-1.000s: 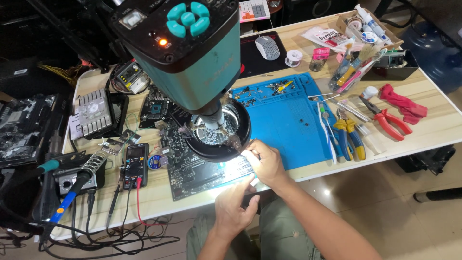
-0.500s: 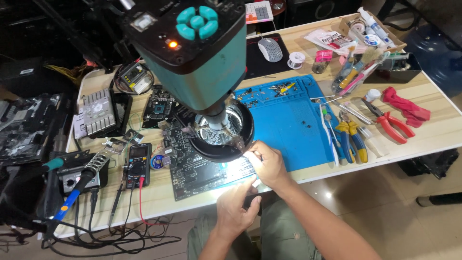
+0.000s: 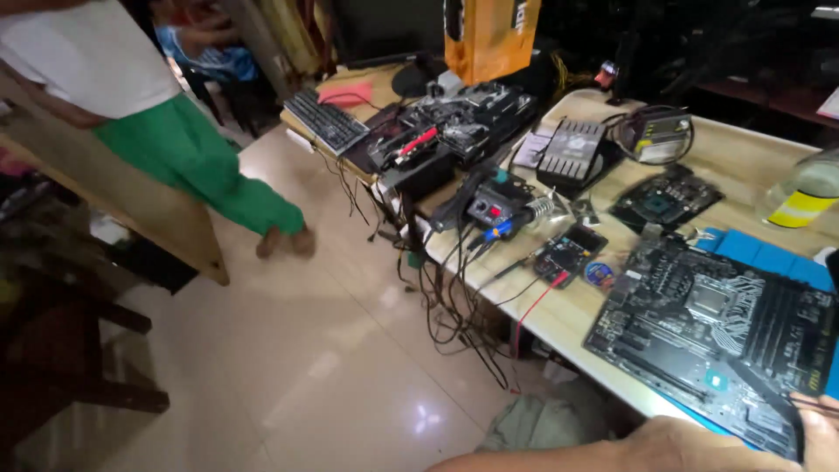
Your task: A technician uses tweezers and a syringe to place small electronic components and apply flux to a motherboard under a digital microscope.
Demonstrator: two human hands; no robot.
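Observation:
A large black motherboard [image 3: 725, 336] lies on the wooden bench [image 3: 572, 319], partly over a blue mat [image 3: 769, 253]. My left hand [image 3: 669, 441] and forearm come in along the bottom edge and rest at the board's near edge; its fingers are out of sight. Only a sliver of my right hand [image 3: 820, 430] shows in the bottom right corner, by the board's near right corner. A thin dark rod [image 3: 813, 400] crosses just above it; I cannot tell whether the hand holds it.
A multimeter [image 3: 568, 253], a soldering station [image 3: 489, 205], a smaller circuit board [image 3: 664, 201], a heatsink [image 3: 570, 144] and a keyboard [image 3: 328, 121] crowd the bench. Cables [image 3: 446, 306] hang off its edge. A person in green trousers [image 3: 210, 170] stands on the tiled floor at left.
The view has swung left, away from the microscope and the tools on the mat, toward the bench's left end and the floor. My hands have dropped to the bottom right corner.

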